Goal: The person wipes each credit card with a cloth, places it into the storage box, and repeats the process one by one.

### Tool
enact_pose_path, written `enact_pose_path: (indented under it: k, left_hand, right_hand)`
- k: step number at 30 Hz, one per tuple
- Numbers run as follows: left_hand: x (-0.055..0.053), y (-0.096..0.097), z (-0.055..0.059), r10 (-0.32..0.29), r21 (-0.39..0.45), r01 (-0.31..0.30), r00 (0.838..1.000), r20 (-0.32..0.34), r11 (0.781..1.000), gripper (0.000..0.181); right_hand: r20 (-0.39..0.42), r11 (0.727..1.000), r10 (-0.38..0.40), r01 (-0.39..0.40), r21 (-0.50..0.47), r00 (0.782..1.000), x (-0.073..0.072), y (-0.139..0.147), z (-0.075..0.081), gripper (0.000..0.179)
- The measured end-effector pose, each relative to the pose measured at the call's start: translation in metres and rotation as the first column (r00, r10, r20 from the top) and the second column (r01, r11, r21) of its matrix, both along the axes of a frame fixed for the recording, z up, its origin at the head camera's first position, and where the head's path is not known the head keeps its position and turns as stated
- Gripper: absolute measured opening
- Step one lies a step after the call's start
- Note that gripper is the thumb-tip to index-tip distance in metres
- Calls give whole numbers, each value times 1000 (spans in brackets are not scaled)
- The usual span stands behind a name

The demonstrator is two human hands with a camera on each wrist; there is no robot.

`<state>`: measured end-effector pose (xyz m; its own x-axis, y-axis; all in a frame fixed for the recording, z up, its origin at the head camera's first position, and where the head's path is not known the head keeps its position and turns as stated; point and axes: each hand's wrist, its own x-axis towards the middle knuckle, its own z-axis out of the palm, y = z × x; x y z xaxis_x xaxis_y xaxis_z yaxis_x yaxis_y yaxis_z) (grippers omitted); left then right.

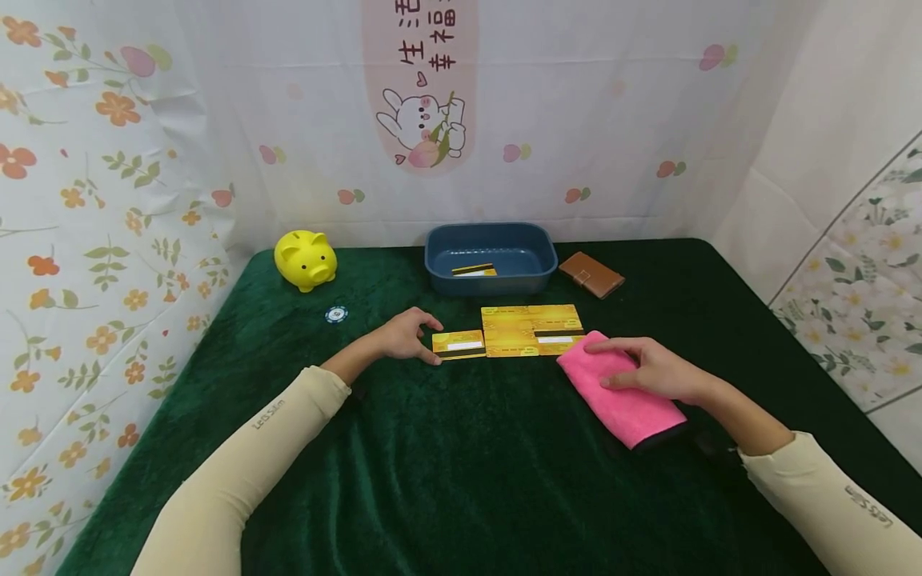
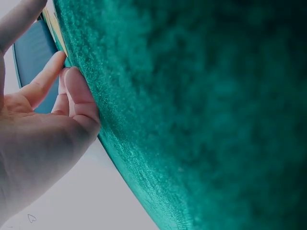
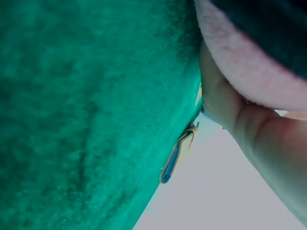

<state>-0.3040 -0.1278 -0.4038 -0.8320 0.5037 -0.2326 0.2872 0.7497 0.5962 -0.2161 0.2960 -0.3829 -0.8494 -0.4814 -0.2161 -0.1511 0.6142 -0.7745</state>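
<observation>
My left hand (image 1: pixel 409 334) is at the left end of a row of gold bank cards. Its thumb and a finger are spread at the edges of the leftmost card (image 1: pixel 446 338). In the left wrist view, one fingertip of the left hand (image 2: pixel 38 105) meets a yellow card edge. My right hand (image 1: pixel 659 370) holds a folded pink cloth (image 1: pixel 627 412) with a dark edge. The cloth's upper corner reaches the rightmost cards (image 1: pixel 562 322). In the right wrist view, the cloth (image 3: pixel 254 72) partly hides the right hand (image 3: pixel 268 139).
Behind the cards stands a blue basket (image 1: pixel 490 285) with some cards (image 1: pixel 475 270) inside. A brown wallet (image 1: pixel 592 274) lies to its right. To the left are a yellow piggy bank (image 1: pixel 306 260) and a poker chip (image 1: pixel 336 314), on a green tablecloth (image 1: pixel 432 480).
</observation>
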Motion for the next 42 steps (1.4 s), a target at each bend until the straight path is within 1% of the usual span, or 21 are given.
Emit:
enact_pose_path:
  k: [3, 6, 9, 14, 16, 19, 22, 24, 26, 29, 31, 33, 35, 37, 40, 42]
  left_hand:
    - [0, 1, 0, 6, -9, -6, 1000, -3, 1000, 58]
    - [1, 3, 1, 2, -15, -2, 1000, -11, 1000, 55]
    - [2, 5, 2, -1, -13, 0, 1000, -14, 1000, 53]
    - [3, 8, 1, 17, 0, -17, 1000, 2, 1000, 53]
    - [4, 8, 2, 21, 9, -21, 1000, 5, 1000, 53]
    - [6, 9, 4, 18, 33, -18, 1000, 0, 999, 54]
    - [6, 10, 5, 23, 78, -23, 1000, 1, 997, 53]
    - [7, 10, 5, 35, 107, -36, 999, 8, 994, 54]
    - [6, 10, 4, 47, 140, -50, 999, 24, 989, 55]
    - [8, 9, 5, 62, 183, -71, 997, 52, 981, 56]
    - [9, 8, 5, 72, 232, -89, 994, 78, 969, 57]
    - [12, 6, 7, 82, 288, -107, 992, 100, 952, 58]
    - [15, 4, 10, 95, 350, -132, 988, 121, 927, 60]
    - [18, 3, 14, 112, 400, -156, 985, 130, 903, 61]
    - [23, 2, 22, 124, 462, -169, 984, 127, 871, 62]
    - [27, 3, 27, 133, 490, -169, 985, 106, 855, 63]
  right_hand:
    - [5, 1000, 12, -12, 11, 1000, 1, 0, 0, 58]
    - [-6, 1000, 14, -14, 22, 1000, 2, -1, 1, 60]
    - [-3, 1000, -2, 2, 18, 1000, 3, -2, 1, 59]
    - [2, 999, -34, 34, 9, 999, 7, -6, 1, 57]
    - [-17, 999, -40, 40, 10, 999, 10, -7, 1, 57]
    - [-76, 999, -41, 42, 12, 996, 13, -11, 0, 55]
    - [-149, 999, -37, 41, 24, 988, 15, -15, -1, 52]
    - [-180, 998, -44, 49, 26, 983, 16, -16, -1, 50]
    - [-196, 998, -60, 65, 20, 979, 16, -17, -2, 49]
    - [-191, 995, -99, 97, -17, 977, 18, -16, -1, 47]
    - [-174, 992, -127, 120, -49, 976, 20, -17, -1, 47]
    - [-160, 987, -151, 139, -85, 976, 23, -19, 0, 47]
    - [-146, 980, -171, 154, -122, 974, 26, -21, 3, 48]
    - [-137, 973, -188, 166, -161, 973, 30, -25, 6, 48]
    - [-128, 959, -215, 185, -216, 968, 35, -32, 13, 49]
    - [-126, 949, -235, 199, -244, 964, 38, -37, 17, 49]
